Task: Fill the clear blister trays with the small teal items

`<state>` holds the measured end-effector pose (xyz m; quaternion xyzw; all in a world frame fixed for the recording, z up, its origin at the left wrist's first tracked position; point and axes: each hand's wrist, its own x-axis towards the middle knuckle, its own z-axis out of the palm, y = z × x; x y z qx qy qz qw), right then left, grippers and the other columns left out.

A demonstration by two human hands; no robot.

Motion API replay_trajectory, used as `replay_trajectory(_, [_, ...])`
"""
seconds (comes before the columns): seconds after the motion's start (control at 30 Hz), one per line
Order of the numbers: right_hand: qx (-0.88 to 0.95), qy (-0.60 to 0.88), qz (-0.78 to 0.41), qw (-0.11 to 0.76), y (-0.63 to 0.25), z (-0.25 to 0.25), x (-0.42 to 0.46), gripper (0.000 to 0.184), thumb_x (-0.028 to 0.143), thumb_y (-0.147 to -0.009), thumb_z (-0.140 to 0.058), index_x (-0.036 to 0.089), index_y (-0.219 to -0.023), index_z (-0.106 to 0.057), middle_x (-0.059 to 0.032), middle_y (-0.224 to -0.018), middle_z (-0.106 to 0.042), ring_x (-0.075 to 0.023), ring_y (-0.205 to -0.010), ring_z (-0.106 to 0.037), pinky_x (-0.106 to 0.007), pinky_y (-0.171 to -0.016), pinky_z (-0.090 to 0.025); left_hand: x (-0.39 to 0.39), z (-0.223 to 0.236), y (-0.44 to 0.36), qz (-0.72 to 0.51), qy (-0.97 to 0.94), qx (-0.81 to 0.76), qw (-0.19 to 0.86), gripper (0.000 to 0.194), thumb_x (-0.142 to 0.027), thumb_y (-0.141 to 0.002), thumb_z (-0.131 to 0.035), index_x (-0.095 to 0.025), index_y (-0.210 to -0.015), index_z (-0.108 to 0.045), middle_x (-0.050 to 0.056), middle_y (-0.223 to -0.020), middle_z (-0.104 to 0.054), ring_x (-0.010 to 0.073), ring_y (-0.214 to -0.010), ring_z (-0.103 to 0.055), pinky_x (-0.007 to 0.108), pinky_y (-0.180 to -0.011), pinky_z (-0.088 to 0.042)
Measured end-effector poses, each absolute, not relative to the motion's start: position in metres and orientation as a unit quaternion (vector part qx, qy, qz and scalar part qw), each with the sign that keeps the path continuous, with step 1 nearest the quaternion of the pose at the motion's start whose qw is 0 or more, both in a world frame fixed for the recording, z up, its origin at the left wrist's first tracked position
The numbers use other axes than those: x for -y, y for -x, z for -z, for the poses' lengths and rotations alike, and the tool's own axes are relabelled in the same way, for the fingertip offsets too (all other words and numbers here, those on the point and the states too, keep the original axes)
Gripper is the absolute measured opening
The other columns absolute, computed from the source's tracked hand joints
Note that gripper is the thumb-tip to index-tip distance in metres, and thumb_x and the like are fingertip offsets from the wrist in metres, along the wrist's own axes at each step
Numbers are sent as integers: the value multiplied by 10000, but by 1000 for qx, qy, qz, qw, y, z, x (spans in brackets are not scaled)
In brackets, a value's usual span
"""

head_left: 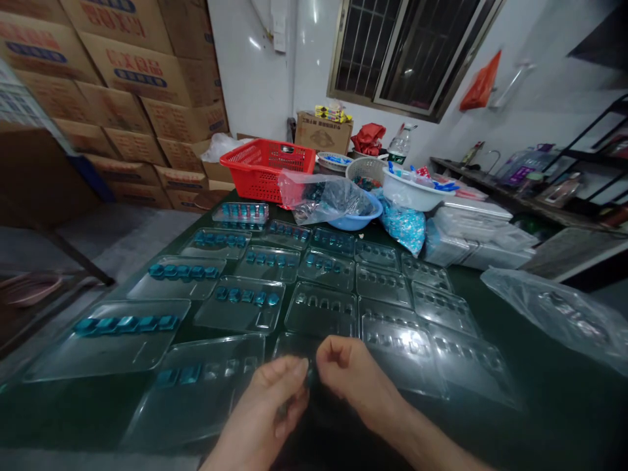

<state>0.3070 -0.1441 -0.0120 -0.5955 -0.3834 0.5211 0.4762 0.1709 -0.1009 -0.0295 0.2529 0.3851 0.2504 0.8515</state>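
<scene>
My left hand (275, 402) is closed, thumb pressed to the fingers, low over the table. Close on its right, slightly apart, my right hand (353, 376) has its fingers curled in. A small dark bit shows at the left fingertips, but I cannot make out what either hand holds. Under the hands lies a partly hidden clear plastic tray (289, 343). Left of them, another clear tray (206, 399) has two teal gem-like pieces (179, 375) in its row of hollows. A tray (122, 353) farther left carries a full row of teal pieces (127, 323).
More clear trays (321, 320) cover the dark green table (510, 314). Behind them stand a red basket (267, 163), a blue basin (366, 219) under clear plastic, and a white basin (417, 191). A plastic bag (559, 314) lies at right; cartons (142, 72) are stacked at left.
</scene>
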Motion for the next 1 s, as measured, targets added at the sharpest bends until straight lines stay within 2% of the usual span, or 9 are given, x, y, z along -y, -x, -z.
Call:
replay_trajectory(0.1, [348, 576, -564, 480, -309, 18, 144, 40, 162, -647, -501, 156, -616, -477, 86, -450, -344, -37, -401, -287, -154, -384, -211, 99, 26, -173, -262, -258, -361, 857, 103, -225, -669, -627, -141, -702, -578, -23, -540, -471, 27, -449, -378, 137, -412, -252])
replay_trajectory(0.23, [358, 563, -574, 475, -310, 17, 146, 48, 165, -678, -486, 156, -632, -475, 80, -463, -352, -39, -397, -292, -157, -377, -218, 96, 26, -176, -235, -293, -333, 865, 172, -244, -690, -601, -121, -587, -539, -27, -488, -414, 29, -419, -339, 151, -368, -171])
replay_trajectory(0.33, [447, 600, -453, 485, -312, 9, 148, 67, 191, -735, -480, 167, -757, -539, 37, -601, -470, -62, -511, -413, -173, -465, -330, 94, 27, -179, -252, -253, -358, 863, 176, -256, -671, -616, -132, -587, -525, -33, -504, -411, 25, -414, -343, 146, -355, -161])
replay_trajectory(0.43, [557, 606, -318, 470, -313, 2, 151, 208, 176, -735, -513, 211, -936, -554, 1, -785, -524, -95, -663, -484, -208, -589, -395, 93, 29, -183, -247, -232, -360, 869, 178, -287, -680, -604, -130, -629, -539, -34, -524, -410, 19, -407, -347, 141, -345, -140])
replay_trajectory(0.67, [626, 631, -213, 404, -328, 6, 150, 139, 169, -722, -549, 197, -857, -572, -3, -744, -539, -108, -641, -502, -218, -566, -401, 90, 33, -188, -209, -209, -342, 892, 228, -362, -703, -561, -135, -680, -555, -20, -580, -426, 27, -410, -351, 146, -331, -106])
replay_trajectory(0.73, [623, 654, -170, 394, -351, 10, 135, 121, 190, -730, -542, 194, -845, -578, -4, -751, -557, -106, -642, -516, -215, -575, -409, 87, 30, -188, -198, -203, -356, 891, 254, -371, -706, -554, -135, -794, -589, -9, -643, -445, 32, -441, -363, 146, -331, -157])
replay_trajectory(0.8, [600, 696, -103, 380, -383, 16, 110, 134, 223, -742, -529, 189, -856, -591, -15, -792, -582, -113, -678, -536, -221, -615, -422, 85, 26, -189, -201, -196, -393, 876, 300, -363, -697, -567, -135, -891, -593, 13, -730, -479, 54, -520, -423, 155, -388, -284])
replay_trajectory(0.87, [562, 746, -35, 356, -419, 27, 79, 167, 249, -727, -538, 169, -855, -611, -28, -777, -597, -122, -658, -542, -235, -618, -428, 82, 21, -189, -217, -190, -417, 862, 302, -355, -699, -564, -125, -894, -593, 36, -782, -496, 94, -606, -468, 190, -472, -358])
replay_trajectory(1.0, [545, 777, -10, 315, -469, 54, 29, 172, 251, -704, -541, 160, -811, -641, -46, -767, -621, -148, -663, -557, -260, -622, -421, 77, 18, -188, -214, -158, -404, 875, 236, -321, -722, -526, -119, -828, -588, 40, -739, -485, 131, -620, -475, 223, -456, -335])
